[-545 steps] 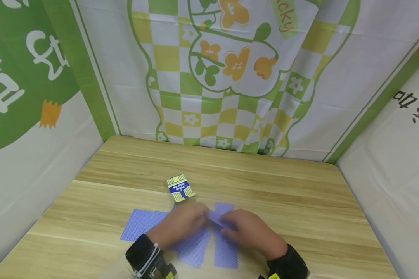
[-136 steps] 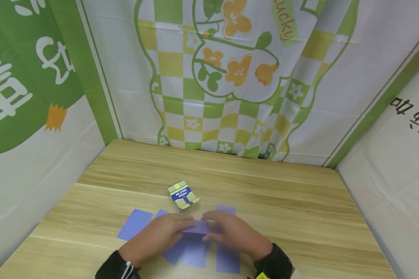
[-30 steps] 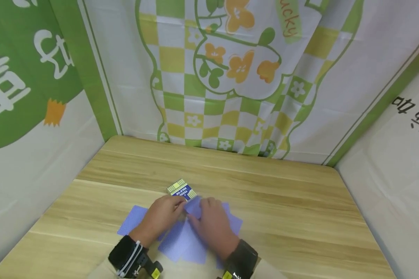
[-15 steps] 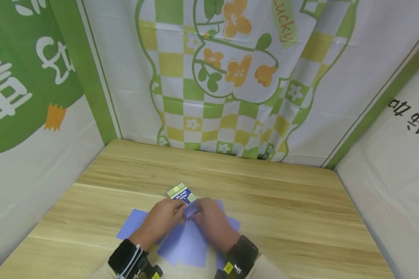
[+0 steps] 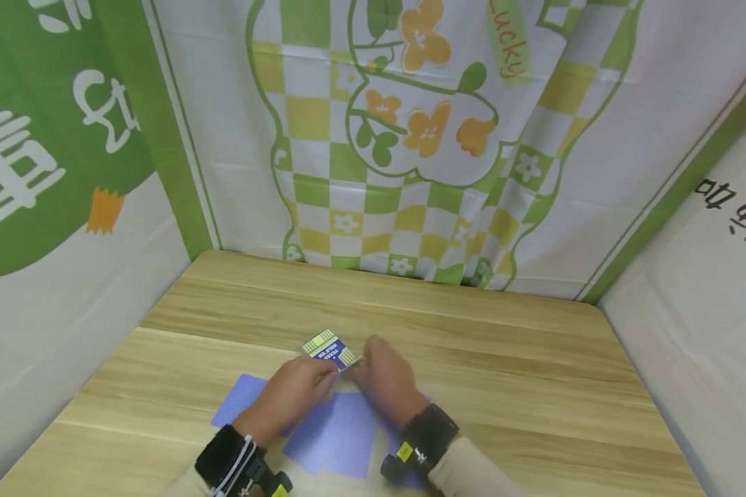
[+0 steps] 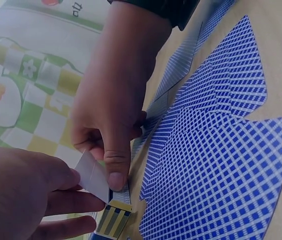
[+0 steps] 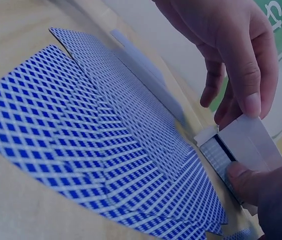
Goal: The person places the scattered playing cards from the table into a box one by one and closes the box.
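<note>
A: Layout, lgst first?

B: Wood-grain desk [image 5: 503, 379]. On it, blue-checked cards [image 5: 354, 428], spread and overlapping. Est. thin, springy, slick against each other; lift by edges, do not bend corners.

A: Next size down?

B: L hand [image 5: 292, 390] and R hand [image 5: 385, 379], both at nr end of card box [image 5: 323, 343].

A: Box loc. & handling?

B: Just beyond the spread, betw. hands. Est. light, prob. thin paperboard: stiff along folded edges, weak on flat panels. Excess squeeze may crush walls. Rec. hold: long side edges, thumb one side, fingers opp.

A: Flap?

B: L fingers pinch white flap [image 6: 93, 175] nr its free edge. Prob. most fragile pt.; a sideways pull could tear the crease. Rec. light pinch only.

A: R fingers?

B: Thumb presses patterned strip [image 7: 214, 156] in box mouth; other fingers curled, exact contact beneath hidden. Strip looks like card backs, can't confirm. Prob. slippery: use flat of thumb, low force, nr mouth edge.
</note>
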`<state>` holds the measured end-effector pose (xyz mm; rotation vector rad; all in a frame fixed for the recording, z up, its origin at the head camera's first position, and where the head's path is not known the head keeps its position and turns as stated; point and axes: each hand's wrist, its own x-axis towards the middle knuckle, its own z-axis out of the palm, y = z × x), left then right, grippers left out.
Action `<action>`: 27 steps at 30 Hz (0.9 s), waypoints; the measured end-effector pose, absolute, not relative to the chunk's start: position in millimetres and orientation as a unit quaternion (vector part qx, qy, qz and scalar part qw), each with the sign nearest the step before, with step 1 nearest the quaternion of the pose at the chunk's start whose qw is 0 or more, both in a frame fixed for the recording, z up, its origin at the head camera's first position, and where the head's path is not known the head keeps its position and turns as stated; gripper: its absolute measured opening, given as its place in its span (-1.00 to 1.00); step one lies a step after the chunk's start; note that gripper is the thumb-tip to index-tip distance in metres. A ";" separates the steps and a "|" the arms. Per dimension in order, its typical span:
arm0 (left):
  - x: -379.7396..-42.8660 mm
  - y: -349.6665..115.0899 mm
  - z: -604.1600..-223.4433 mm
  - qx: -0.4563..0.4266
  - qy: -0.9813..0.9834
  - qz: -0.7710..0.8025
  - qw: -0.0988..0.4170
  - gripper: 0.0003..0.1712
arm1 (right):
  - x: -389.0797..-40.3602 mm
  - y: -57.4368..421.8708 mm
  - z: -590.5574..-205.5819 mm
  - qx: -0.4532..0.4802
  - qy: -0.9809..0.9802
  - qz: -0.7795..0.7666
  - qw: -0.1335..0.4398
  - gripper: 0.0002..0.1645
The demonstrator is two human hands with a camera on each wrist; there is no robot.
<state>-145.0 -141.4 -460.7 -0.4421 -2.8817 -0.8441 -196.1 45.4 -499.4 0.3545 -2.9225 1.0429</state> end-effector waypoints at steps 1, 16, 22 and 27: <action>-144.5 -141.3 -459.8 -0.149 -0.948 -0.277 0.053 -0.91 | -196.9 45.6 -498.8 0.115 -0.937 0.329 0.007 -0.56; -145.8 -143.3 -459.1 -0.149 -0.944 -0.292 0.029 -0.89 | -199.3 53.9 -493.0 0.158 -0.939 0.305 0.012 -0.64; -145.3 -142.7 -459.5 -0.142 -0.947 -0.287 0.036 -0.91 | -187.4 79.1 -482.6 0.175 -0.938 0.299 0.027 -0.68; -140.4 -150.3 -459.9 -0.117 -0.951 -0.286 0.032 -0.95 | -173.8 108.4 -469.7 0.208 -0.933 0.295 0.016 -0.74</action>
